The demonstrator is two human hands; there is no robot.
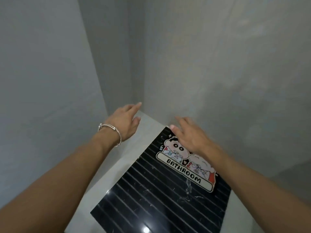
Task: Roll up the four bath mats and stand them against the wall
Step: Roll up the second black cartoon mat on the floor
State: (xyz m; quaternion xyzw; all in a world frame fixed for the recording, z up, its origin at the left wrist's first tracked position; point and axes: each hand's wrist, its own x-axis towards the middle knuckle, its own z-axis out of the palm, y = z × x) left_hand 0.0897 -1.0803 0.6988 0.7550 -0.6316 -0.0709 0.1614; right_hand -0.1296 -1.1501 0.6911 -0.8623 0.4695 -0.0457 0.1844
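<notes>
Nearest, the black ribbed rubber bath mat with a cartoon "BATHROOM" label (151, 199) lies fully flat on the pale glossy floor (104, 179) — not yet rolled. Beyond it, the right hand (190, 137) is spread over the mat's far end, whether touching I cannot tell; the left hand (125, 122), wearing a silver bracelet (111, 132), reaches over bare floor. Each grip is released, fingers straight. No rolled mats show at the grey plastered wall (218, 64) — likely most work remains.
</notes>
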